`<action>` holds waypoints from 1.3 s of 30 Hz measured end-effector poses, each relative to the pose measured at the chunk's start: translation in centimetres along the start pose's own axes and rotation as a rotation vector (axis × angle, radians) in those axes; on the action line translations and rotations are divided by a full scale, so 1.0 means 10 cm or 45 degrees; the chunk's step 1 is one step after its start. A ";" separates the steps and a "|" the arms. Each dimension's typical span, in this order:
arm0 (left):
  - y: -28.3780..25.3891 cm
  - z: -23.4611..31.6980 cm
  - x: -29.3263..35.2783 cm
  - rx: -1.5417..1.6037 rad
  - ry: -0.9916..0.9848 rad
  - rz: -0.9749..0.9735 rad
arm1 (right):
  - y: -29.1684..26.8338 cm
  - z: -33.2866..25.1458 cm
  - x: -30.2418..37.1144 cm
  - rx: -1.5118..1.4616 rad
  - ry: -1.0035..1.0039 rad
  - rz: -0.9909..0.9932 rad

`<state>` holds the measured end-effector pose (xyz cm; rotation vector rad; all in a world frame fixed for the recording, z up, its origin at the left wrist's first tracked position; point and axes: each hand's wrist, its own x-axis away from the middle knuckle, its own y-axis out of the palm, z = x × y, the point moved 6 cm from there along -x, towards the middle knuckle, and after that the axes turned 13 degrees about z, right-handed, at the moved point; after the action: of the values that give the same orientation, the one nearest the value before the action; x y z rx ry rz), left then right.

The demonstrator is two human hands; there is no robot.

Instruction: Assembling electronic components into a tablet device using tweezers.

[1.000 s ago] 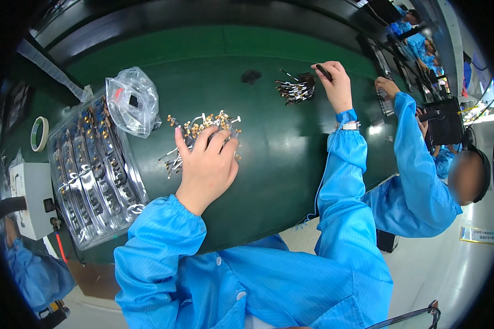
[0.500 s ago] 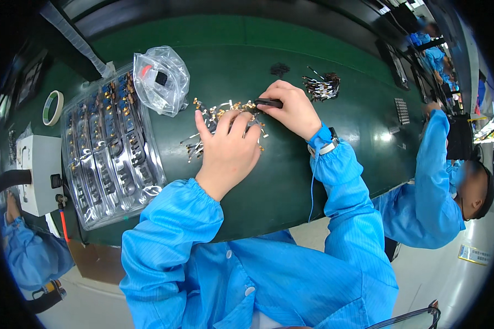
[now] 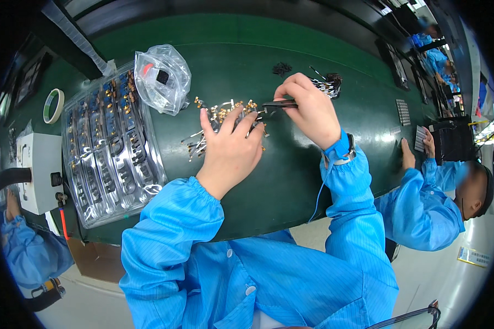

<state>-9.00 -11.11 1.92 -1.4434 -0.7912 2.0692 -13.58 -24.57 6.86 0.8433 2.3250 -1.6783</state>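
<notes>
My left hand [image 3: 228,148] lies over a loose pile of small flex cables [image 3: 219,114] with gold-coloured ends, its fingers spread and pressing on them. Some of the pile is hidden beneath that hand. My right hand [image 3: 313,112] pinches black tweezers [image 3: 281,103], whose tips point left at the pile's right edge. Whether the tips grip a part is too small to tell. A blue wrist strap with a cord circles my right wrist. Beyond the right hand is a second bundle of dark and silver flex cables [image 3: 330,86], partly covered by the hand.
Left of the pile, clear trays [image 3: 112,148] hold rows of small circuit parts, with a clear plastic bag [image 3: 162,82] at their corner. Farther left are a tape roll [image 3: 53,107] and a white box [image 3: 40,172]. Small black pieces [image 3: 281,68] lie behind. A co-worker [image 3: 422,203] sits at right.
My right hand with the tweezers has shifted right, away from the pile's middle. My left hand has barely moved. The co-worker at right has lowered an arm and now holds a small grey sheet.
</notes>
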 end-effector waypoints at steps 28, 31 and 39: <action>-0.03 -0.01 0.01 -0.002 -0.046 -0.063 | -0.34 1.19 -0.11 0.159 0.188 0.243; 0.03 -0.01 0.00 -0.001 -0.025 -0.060 | 0.01 0.91 -0.13 0.161 0.088 0.167; -0.01 0.00 0.00 0.021 -0.032 -0.045 | 0.26 0.76 -0.13 0.235 0.134 0.178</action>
<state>-9.03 -11.05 1.96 -1.3878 -0.8023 2.0663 -12.69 -31.43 2.52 1.1261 2.1411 -1.8494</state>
